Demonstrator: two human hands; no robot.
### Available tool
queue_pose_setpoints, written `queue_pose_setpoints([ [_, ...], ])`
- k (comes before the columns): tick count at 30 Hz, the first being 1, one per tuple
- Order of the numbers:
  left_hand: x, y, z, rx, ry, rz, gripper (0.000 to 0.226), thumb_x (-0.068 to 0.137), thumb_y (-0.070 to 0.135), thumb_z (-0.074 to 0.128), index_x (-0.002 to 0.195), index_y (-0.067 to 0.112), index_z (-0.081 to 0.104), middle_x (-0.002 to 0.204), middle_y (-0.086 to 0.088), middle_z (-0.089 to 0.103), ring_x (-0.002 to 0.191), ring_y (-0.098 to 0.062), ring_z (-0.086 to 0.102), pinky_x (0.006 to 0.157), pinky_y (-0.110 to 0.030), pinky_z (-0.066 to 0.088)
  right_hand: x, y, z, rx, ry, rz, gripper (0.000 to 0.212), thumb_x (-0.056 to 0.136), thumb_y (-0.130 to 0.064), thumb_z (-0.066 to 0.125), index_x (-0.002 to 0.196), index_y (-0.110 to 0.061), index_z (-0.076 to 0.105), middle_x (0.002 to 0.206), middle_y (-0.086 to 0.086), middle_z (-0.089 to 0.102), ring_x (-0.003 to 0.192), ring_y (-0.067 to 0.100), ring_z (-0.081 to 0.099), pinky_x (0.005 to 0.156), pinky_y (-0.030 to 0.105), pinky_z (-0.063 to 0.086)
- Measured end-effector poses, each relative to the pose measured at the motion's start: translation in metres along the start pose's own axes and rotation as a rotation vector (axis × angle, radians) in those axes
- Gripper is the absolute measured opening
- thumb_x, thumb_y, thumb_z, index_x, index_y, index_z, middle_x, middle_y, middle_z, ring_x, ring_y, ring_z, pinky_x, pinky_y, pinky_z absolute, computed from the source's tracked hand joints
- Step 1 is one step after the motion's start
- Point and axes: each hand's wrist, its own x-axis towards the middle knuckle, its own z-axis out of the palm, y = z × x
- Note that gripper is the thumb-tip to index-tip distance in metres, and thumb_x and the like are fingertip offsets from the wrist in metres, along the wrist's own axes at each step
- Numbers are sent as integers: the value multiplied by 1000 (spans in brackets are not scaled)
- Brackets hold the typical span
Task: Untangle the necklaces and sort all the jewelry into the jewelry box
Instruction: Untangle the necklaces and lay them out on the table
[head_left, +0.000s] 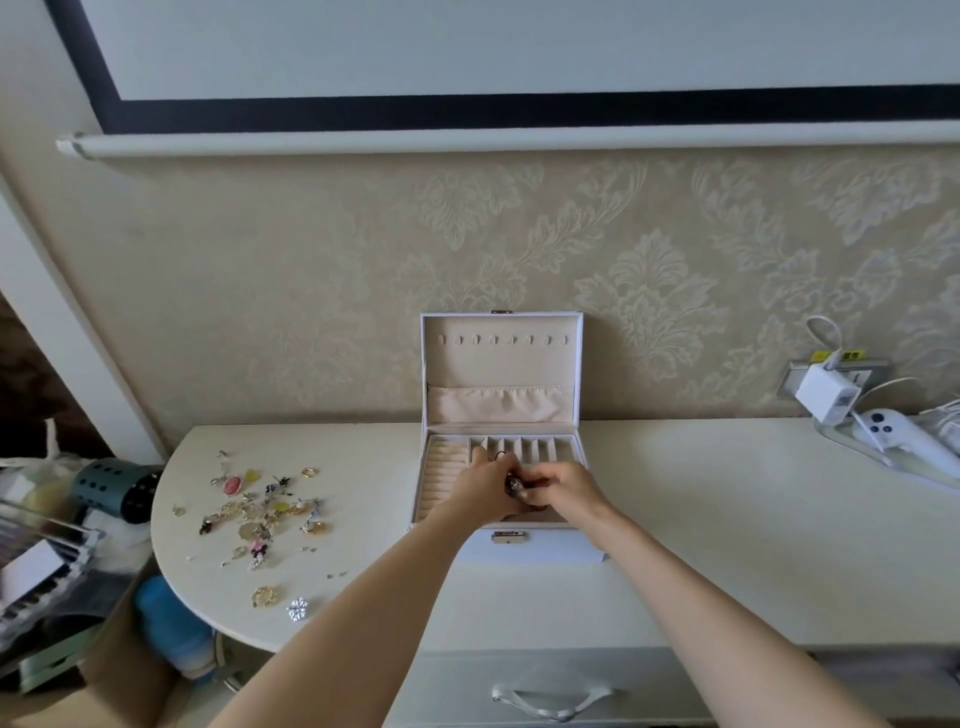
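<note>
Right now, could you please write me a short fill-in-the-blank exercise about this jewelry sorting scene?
1. The jewelry box stands with its lid ____.
2. The loose jewelry pile lies on the table to the ____ of the box.
3. The left hand and right hand meet over the ____, holding a small dark item.

Missing words: open; left; box

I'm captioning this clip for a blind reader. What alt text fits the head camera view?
Two bare hands, left hand and right hand, meet over an open white jewelry box on a pale table, working a small dark item between them. A scatter of loose jewelry lies on the table to the left.
</note>
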Motion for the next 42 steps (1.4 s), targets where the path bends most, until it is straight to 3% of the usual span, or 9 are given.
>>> queue_pose_setpoints([
  [4,6,-1,1,-37,107,-29,36,85,26,61,116,12,52,112,-15,54,100,-33,55,77,-31,42,12,-2,-3,-81,228,-83,12,78,-14,72,90,-18,73,92,-6,71,88,9,63,79,21,47],
  [6,9,-8,0,-239,181,-67,27,85,16,60,111,9,55,102,-13,62,93,-30,58,71,-29,43,15,2,-2,-215,323,-111,6,81,-20,69,82,-26,69,88,-11,68,86,9,61,80,26,48],
  [10,8,-28,-15,-725,381,-179,15,85,2,55,96,12,54,77,-5,58,67,-21,51,53,-26,40,10,9,7,-450,132,-163,13,80,-34,69,84,-22,67,82,-10,63,81,12,58,74,28,46],
  [16,-4,-56,-37,-837,692,-189,17,85,-1,50,96,11,50,75,-1,55,60,-13,48,47,-15,39,4,-5,38,-696,-139,-411,31,68,-44,78,80,-24,59,76,-15,49,71,4,47,57,11,31],
  [19,-9,-74,-39,-851,749,-229,15,86,-2,49,94,11,49,76,-4,55,60,-13,48,49,-21,38,4,-6,38,-830,-105,-528,32,74,-44,74,71,-22,50,71,-13,50,66,12,46,54,20,28],
  [24,-19,-87,-32,-888,692,-326,13,88,-1,48,96,9,47,69,-5,53,57,-16,47,41,-16,38,1,-9,38,-904,-55,-546,34,79,-40,70,67,-19,47,74,-1,62,66,16,46,62,28,31],
  [30,-26,-80,-12,-876,448,-359,11,89,3,51,97,10,49,79,-10,58,59,-17,49,50,-24,36,0,0,7,-933,20,-420,35,74,-41,75,61,-20,50,64,-2,65,67,19,58,71,30,48],
  [38,-24,-68,-5,-855,379,-374,12,89,4,50,97,12,49,73,-4,55,59,-14,48,49,-21,37,-3,15,-48,-1009,78,-229,47,73,-44,75,53,-21,39,56,-10,50,64,15,52,60,26,40],
  [42,-22,-63,-2,-871,305,-373,13,89,1,49,97,10,49,70,-3,54,58,-13,49,49,-20,37,-1,5,-44,-962,92,-315,25,86,-47,56,73,-26,54,81,-11,54,83,14,55,67,27,40],
])
